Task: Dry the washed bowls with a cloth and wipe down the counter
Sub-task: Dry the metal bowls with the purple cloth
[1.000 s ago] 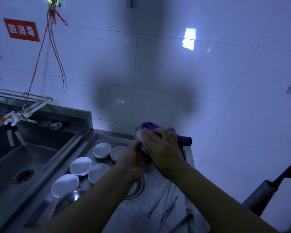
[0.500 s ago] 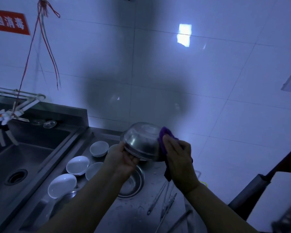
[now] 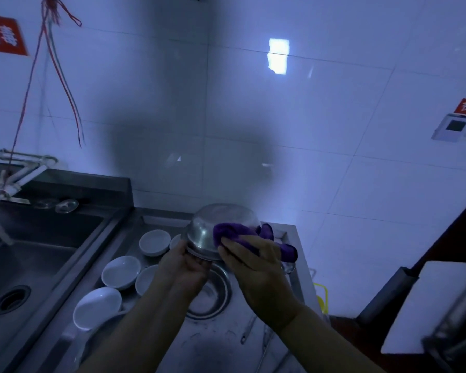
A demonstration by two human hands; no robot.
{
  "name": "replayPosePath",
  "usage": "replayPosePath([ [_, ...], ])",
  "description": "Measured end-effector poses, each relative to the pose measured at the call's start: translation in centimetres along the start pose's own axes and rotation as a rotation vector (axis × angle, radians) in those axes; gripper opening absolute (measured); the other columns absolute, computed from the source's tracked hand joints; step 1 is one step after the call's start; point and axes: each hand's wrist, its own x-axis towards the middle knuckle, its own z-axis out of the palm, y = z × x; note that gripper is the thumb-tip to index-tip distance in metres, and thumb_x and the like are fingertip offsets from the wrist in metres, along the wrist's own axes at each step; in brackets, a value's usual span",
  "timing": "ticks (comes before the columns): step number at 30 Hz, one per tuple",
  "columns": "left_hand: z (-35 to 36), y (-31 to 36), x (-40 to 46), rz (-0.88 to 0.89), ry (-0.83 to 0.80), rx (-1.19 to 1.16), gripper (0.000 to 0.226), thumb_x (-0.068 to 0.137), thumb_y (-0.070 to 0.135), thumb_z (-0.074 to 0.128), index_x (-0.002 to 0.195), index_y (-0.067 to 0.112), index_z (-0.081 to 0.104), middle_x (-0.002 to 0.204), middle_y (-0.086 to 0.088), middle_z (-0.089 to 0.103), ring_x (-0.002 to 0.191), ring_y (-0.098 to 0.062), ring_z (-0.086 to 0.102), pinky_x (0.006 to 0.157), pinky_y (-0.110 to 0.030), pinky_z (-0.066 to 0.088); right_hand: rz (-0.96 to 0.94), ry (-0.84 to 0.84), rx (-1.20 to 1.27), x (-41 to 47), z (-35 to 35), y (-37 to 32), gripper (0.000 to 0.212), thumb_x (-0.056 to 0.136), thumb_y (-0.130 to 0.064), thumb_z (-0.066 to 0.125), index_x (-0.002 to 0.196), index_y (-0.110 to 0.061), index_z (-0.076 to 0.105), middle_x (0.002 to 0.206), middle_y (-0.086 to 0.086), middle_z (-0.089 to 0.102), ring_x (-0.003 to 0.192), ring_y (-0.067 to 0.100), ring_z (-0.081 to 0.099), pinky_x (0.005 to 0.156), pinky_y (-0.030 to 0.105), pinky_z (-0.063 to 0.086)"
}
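Dim, blue-tinted kitchen corner, seen from above the hands. Steel bowl [image 3: 215, 232] held upside down in the air above the counter [image 3: 215, 343], base up and tilted toward the wall. Left hand [image 3: 184, 266] curled around the near rim from below, fingers closed on the edge. Right hand [image 3: 256, 267] pressing a purple cloth [image 3: 234, 231] flat against the bowl's outer side – fingers spread over the fabric, one loose end of the cloth hanging off to the right past the knuckles.

Directly beneath the hands, a second steel bowl [image 3: 213, 294] sitting upright on the counter, partly hidden by the left forearm. To its left, a cluster of white ceramic bowls: one [image 3: 154, 242] farthest back near the wall, one [image 3: 121, 271] in the middle, one [image 3: 145, 279] just beside that and half covered by the wrist, and the nearest [image 3: 97, 306] tilted on its side toward the sink edge. Sliver of another white rim visible behind the held bowl; not clear how much of it there is.

Deep steel sink [image 3: 30, 259] on the left with a round drain [image 3: 11, 298] – tap pipework above it. Thin metal utensils [image 3: 249, 328] lying on the counter near the right forearm, too dark to identify. Red sign [image 3: 3, 36] with white characters on the tiled wall at top left.
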Motion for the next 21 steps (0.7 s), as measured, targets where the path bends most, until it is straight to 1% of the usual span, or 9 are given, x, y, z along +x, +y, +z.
replayPosePath([
  [3,-0.2,0.6,0.0,-0.003,0.004,0.004,0.041,0.099,0.021,0.041,0.137,0.006,0.045,0.134,-0.015,0.055,0.119,-0.024,0.055,0.063,-0.037,0.056,0.093,0.110,0.056,-0.2,-0.2,0.1,0.032,0.101,-0.023,0.041,0.115,-0.009,0.067,0.120,0.004,0.065,0.111,0.024,0.046,0.085,0.044,0.051],
  [5,0.0,0.7,-0.1,0.009,-0.009,0.025,0.038,0.098,0.021,0.042,0.134,0.009,0.049,0.120,-0.017,0.063,0.103,-0.025,0.065,0.063,-0.036,0.060,0.195,0.172,0.173,-0.2,-0.3,0.2,0.031,0.100,-0.020,0.041,0.116,-0.004,0.064,0.123,0.008,0.061,0.110,0.025,0.045,0.092,0.047,0.047],
  [8,-0.5,0.7,0.0,-0.014,-0.018,0.108,0.041,0.099,0.027,0.040,0.134,0.009,0.049,0.130,-0.019,0.056,0.119,-0.033,0.054,0.096,-0.047,0.045,0.376,0.212,0.328,-0.2,0.1,0.1,0.033,0.089,0.000,0.053,0.122,-0.002,0.057,0.128,0.010,0.055,0.112,0.024,0.045,0.101,0.035,0.040],
  [9,-0.8,0.8,0.1,-0.011,-0.005,0.139,0.042,0.099,0.029,0.039,0.135,0.009,0.049,0.134,-0.018,0.053,0.123,-0.035,0.049,0.100,-0.051,0.040,0.455,0.223,0.374,0.0,0.2,0.1,0.038,0.085,0.003,0.055,0.123,-0.001,0.055,0.128,0.007,0.054,0.112,0.023,0.046,0.102,0.028,0.038],
  [11,-1.4,1.0,0.6,0.032,0.020,0.189,0.041,0.099,0.030,0.039,0.131,0.008,0.052,0.131,-0.019,0.056,0.120,-0.037,0.051,0.096,-0.053,0.041,0.600,0.227,0.452,0.3,0.6,0.3,0.039,0.085,0.004,0.055,0.124,0.001,0.056,0.127,0.003,0.054,0.112,0.023,0.049,0.103,0.016,0.035],
  [14,-1.9,1.2,1.2,0.173,0.075,0.281,0.029,0.097,0.023,0.046,0.109,0.003,0.063,0.104,-0.016,0.071,0.090,-0.029,0.069,0.065,-0.038,0.056,0.775,0.201,0.576,0.5,1.7,1.4,0.042,0.088,0.010,0.056,0.125,-0.009,0.056,0.123,-0.004,0.057,0.113,0.026,0.052,0.098,0.009,0.034],
  [16,-1.8,1.1,1.5,0.255,0.159,0.369,0.026,0.095,0.023,0.049,0.096,0.004,0.067,0.089,-0.013,0.074,0.074,-0.024,0.072,0.053,-0.030,0.056,0.857,0.148,0.661,0.6,2.4,2.6,0.043,0.090,0.008,0.053,0.126,-0.017,0.056,0.117,-0.012,0.058,0.114,0.023,0.053,0.095,0.007,0.034],
  [19,-1.3,1.1,2.1,0.360,0.217,0.532,0.035,0.093,0.029,0.051,0.077,0.012,0.076,0.080,-0.008,0.075,0.069,-0.019,0.072,0.056,-0.030,0.055,0.931,0.038,0.782,0.8,3.8,4.4,0.038,0.095,0.002,0.047,0.125,-0.018,0.059,0.117,-0.007,0.060,0.117,0.020,0.051,0.101,0.027,0.039],
  [21,-0.9,1.2,2.4,0.453,0.258,0.654,0.037,0.091,0.028,0.052,0.065,0.011,0.073,0.064,-0.002,0.072,0.057,-0.011,0.068,0.056,-0.029,0.051,0.972,0.005,0.862,1.0,4.7,5.2,0.036,0.097,-0.001,0.045,0.124,-0.020,0.059,0.120,-0.002,0.060,0.117,0.017,0.051,0.099,0.029,0.041],
])
